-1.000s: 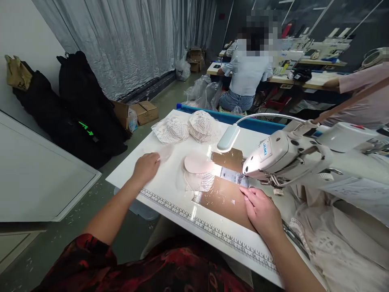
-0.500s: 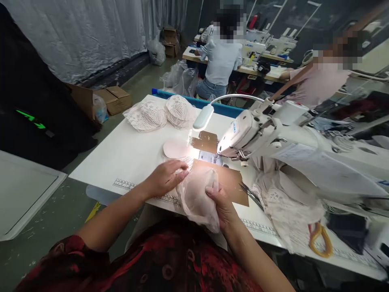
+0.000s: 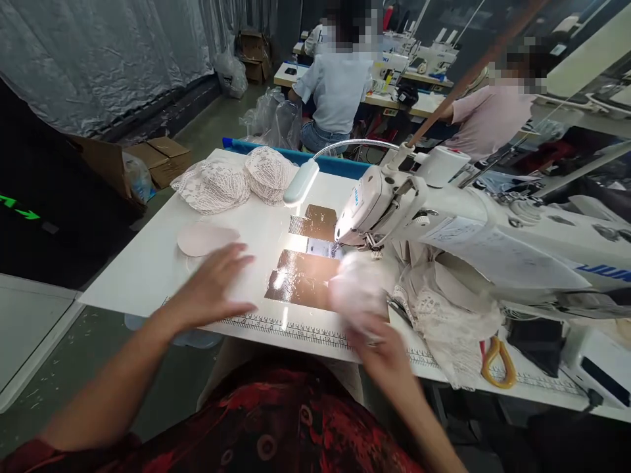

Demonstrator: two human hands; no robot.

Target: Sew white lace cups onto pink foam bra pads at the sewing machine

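Observation:
My left hand (image 3: 211, 289) is spread above the white table, its thumb apart from the fingers and nothing held. Just beyond its fingers lies a flat, pale pink rounded pad (image 3: 204, 240), possibly a bra cup. Over the brown patch, my right hand (image 3: 377, 338) grips a pale lace-edged bra cup (image 3: 357, 286), smeared by motion. That cup is close to the front of the sewing machine (image 3: 365, 203), whose needle area is lit by a lamp (image 3: 302, 182). Dark scissors (image 3: 400, 309) lie partly hidden beside my right hand.
Lace cups (image 3: 217, 184) are piled at the table's far left. Pale lace fabric (image 3: 444, 322) hangs over the front edge at right, near a yellow-handled tool (image 3: 497, 363). A printed ruler (image 3: 296, 332) follows the front edge. Two co-workers sit at machines beyond.
My right hand has carried the bra cup rightward, towards the machine. My left hand has moved left, away from it, and the pink pad now lies farther left. The view has shifted slightly.

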